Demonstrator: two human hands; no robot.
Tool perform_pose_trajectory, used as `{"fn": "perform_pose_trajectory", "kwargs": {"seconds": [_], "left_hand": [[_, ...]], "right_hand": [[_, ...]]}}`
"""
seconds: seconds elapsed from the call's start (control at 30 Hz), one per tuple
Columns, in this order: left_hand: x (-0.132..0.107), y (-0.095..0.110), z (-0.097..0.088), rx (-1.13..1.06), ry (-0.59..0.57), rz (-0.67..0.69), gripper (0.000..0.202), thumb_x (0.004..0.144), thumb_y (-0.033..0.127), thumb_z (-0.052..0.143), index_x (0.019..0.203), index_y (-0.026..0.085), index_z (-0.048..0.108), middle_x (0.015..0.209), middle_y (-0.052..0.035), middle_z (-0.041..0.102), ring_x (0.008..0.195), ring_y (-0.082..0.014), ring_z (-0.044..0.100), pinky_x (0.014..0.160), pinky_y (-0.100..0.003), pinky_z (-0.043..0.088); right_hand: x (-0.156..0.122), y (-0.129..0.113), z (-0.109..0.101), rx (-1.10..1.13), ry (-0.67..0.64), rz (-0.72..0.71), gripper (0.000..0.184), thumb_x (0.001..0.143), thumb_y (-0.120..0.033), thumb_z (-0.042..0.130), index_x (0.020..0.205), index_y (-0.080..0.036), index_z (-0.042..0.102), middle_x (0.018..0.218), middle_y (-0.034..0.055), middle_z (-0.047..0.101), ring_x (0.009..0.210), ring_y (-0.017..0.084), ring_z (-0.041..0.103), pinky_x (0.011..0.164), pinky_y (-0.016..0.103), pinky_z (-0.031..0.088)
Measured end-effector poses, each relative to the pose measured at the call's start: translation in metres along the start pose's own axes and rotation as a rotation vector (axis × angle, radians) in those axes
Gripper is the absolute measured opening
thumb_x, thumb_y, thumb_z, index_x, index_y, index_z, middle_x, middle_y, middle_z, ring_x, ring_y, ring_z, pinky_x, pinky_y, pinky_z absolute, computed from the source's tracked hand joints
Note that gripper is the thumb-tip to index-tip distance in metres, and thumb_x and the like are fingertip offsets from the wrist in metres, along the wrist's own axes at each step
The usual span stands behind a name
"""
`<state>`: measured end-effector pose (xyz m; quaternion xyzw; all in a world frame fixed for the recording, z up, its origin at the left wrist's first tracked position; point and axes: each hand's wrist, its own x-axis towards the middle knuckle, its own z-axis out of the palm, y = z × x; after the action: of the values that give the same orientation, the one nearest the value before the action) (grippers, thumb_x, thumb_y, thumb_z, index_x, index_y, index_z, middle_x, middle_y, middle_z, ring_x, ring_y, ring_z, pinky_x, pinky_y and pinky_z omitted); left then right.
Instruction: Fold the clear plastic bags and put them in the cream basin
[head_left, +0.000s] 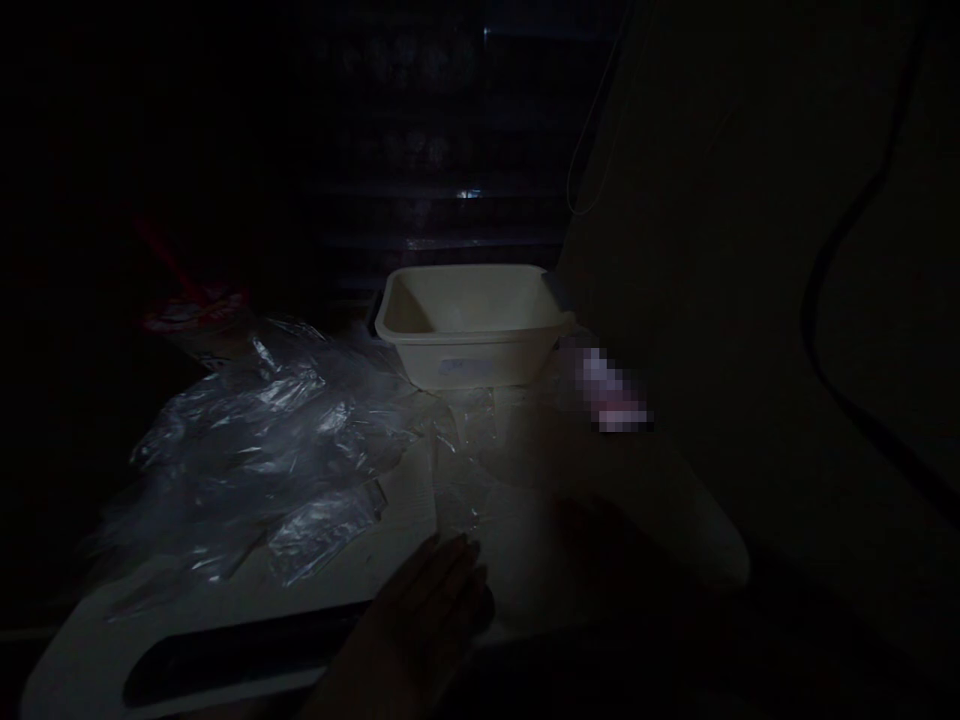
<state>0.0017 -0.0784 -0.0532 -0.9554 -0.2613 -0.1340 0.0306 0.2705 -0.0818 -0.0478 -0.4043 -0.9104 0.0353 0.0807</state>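
Note:
The scene is very dark. My left hand (424, 620) lies flat at the bottom centre with its fingers stretched out and close together, and it holds nothing. Its fingertips touch or nearly touch the edge of a thin clear plastic sheet (457, 480) on a white surface (90, 650). A crumpled heap of clear plastic bags (262, 440) lies to the left of the hand. Behind them stands a white rectangular tub (469, 320) that looks empty. I cannot make out my right hand.
A dark slot (225, 655) runs along the white surface's near edge. A red-and-clear packet (187, 300) lies at the back left. A large dark shape with a black cable (817, 300) fills the right side. Dim shelves stand behind the tub.

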Motion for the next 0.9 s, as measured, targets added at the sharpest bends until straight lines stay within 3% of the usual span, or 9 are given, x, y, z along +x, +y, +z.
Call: {"fn": "perform_pose_trajectory", "kwargs": {"seconds": [0.2,0.4,0.57,0.9], "left_hand": [[0.007,0.002,-0.025,-0.107,-0.017,-0.082,0.035,0.084,0.023,0.029,0.118,0.019,0.036,0.126,-0.0014,0.036,0.118,-0.0151,0.026,0.095,-0.034,0.03],[0.005,0.0,-0.035,-0.199,0.045,-0.094,0.04,0.084,0.026,0.03,0.124,0.023,0.026,0.123,-0.002,0.04,0.116,-0.0148,0.029,0.095,-0.034,0.031],[0.004,-0.006,-0.028,-0.231,0.059,-0.143,0.039,0.083,0.022,0.033,0.122,0.019,0.032,0.123,-0.0043,0.04,0.113,-0.0172,0.034,0.091,-0.032,0.035],[0.015,-0.024,-0.012,-0.462,0.267,-0.201,0.028,0.079,0.013,0.04,0.105,0.018,0.049,0.107,-0.0089,0.054,0.104,-0.0175,0.045,0.081,-0.031,0.045]], "right_hand": [[0.011,0.011,0.0,0.047,0.015,0.009,0.031,0.08,-0.032,0.042,0.109,-0.021,0.043,0.117,0.0064,0.04,0.101,0.019,0.042,0.083,0.041,0.036],[0.03,0.015,0.005,0.121,0.023,-0.002,0.039,0.081,-0.026,0.035,0.12,-0.021,0.035,0.126,0.0064,0.034,0.115,0.02,0.029,0.095,0.041,0.026],[0.037,0.014,0.009,0.214,0.028,-0.022,0.036,0.083,-0.019,0.028,0.116,-0.025,0.042,0.119,-0.0003,0.045,0.112,0.013,0.036,0.094,0.032,0.031],[0.029,0.015,-0.004,0.403,0.054,0.025,0.033,0.083,-0.025,0.03,0.113,-0.028,0.044,0.115,-0.0019,0.049,0.107,0.012,0.041,0.091,0.025,0.035]]}}
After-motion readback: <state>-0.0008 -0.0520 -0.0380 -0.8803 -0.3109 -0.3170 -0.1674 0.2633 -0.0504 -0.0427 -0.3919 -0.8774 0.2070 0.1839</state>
